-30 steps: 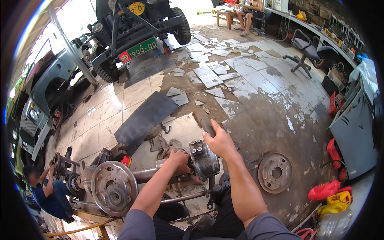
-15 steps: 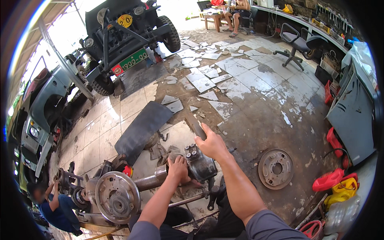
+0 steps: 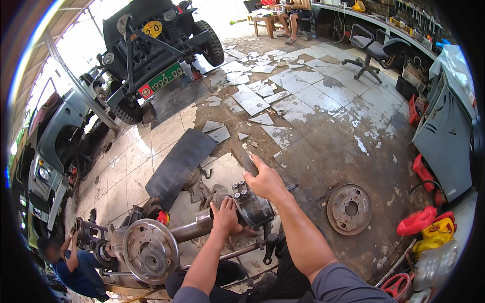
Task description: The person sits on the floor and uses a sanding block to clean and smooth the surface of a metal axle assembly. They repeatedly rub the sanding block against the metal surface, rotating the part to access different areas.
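Note:
A long rusty axle housing point(image 3: 189, 231) lies before me, ending at the right in a dark, blocky steel end point(image 3: 258, 212) with several bolt heads point(image 3: 241, 190) on top. My left hand point(image 3: 226, 217) is wrapped over the axle just left of the bolts, fingers curled on the metal. My right hand point(image 3: 265, 183) grips a flat, dark file-like bar point(image 3: 244, 159) just above and beyond the bolts; its exact kind is unclear. A grey rag point(image 3: 203, 196) lies beyond my left hand. A round brake backing plate point(image 3: 130, 252) is mounted on the axle at the left.
Another round brake backing plate point(image 3: 349, 209) lies on the floor at right. A black mat point(image 3: 181, 164) and broken tiles point(image 3: 251, 103) lie ahead. A co-worker point(image 3: 76, 262) works at the axle's far left end. Red and yellow jerrycans point(image 3: 434, 237) and a grey cabinet point(image 3: 447, 144) stand at right.
The view has shifted slightly. Both hands keep their grips and almost the same places on and over the axle end. The co-worker's arms have moved a little.

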`<act>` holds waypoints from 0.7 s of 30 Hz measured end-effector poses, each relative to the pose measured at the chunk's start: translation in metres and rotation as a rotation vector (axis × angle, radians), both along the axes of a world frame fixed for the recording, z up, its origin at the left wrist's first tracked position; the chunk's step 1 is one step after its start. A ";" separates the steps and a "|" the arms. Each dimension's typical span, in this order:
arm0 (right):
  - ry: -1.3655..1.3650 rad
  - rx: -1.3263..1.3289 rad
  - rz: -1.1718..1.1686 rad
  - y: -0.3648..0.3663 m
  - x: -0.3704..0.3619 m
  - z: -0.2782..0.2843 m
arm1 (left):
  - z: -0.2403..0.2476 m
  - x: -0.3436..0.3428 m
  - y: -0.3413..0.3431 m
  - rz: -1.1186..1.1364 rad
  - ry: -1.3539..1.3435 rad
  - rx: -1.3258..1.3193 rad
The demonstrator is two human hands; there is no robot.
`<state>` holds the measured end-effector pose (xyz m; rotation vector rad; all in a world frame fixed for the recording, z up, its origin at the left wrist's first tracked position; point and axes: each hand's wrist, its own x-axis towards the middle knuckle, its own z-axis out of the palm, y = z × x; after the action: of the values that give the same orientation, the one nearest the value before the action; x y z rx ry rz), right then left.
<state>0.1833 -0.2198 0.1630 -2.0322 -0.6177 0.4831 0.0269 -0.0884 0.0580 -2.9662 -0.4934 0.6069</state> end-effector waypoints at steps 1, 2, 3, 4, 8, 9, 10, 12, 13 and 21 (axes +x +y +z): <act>0.019 -0.013 -0.003 0.000 0.001 0.002 | 0.000 -0.007 -0.005 0.012 -0.037 -0.018; 0.017 0.001 0.000 0.000 0.001 0.001 | -0.002 -0.014 -0.011 0.025 -0.071 -0.040; 0.015 0.014 0.003 0.001 0.001 0.001 | -0.004 -0.018 -0.013 0.038 -0.106 -0.061; 0.012 0.027 0.004 0.002 0.001 -0.001 | -0.008 -0.016 -0.011 0.034 -0.098 -0.064; 0.009 -0.026 0.021 0.007 -0.004 0.001 | -0.019 0.003 0.020 0.026 -0.009 -0.095; 0.010 -0.030 0.026 0.008 -0.004 0.000 | -0.018 0.008 0.026 0.023 0.026 -0.110; 0.010 -0.034 0.032 0.008 -0.004 0.001 | -0.019 0.011 0.028 0.027 0.038 -0.123; 0.009 -0.038 0.017 0.006 -0.004 -0.001 | -0.013 0.010 0.018 0.012 0.030 -0.070; 0.009 -0.040 0.010 0.006 -0.003 -0.001 | -0.009 0.007 0.011 0.005 0.027 -0.044; -0.038 0.008 0.016 0.011 -0.004 -0.009 | -0.006 -0.014 0.006 -0.020 -0.084 -0.128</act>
<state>0.1796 -0.2087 0.1542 -2.0340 -0.6585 0.4519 0.0128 -0.0820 0.0516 -3.1242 -0.4475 0.5329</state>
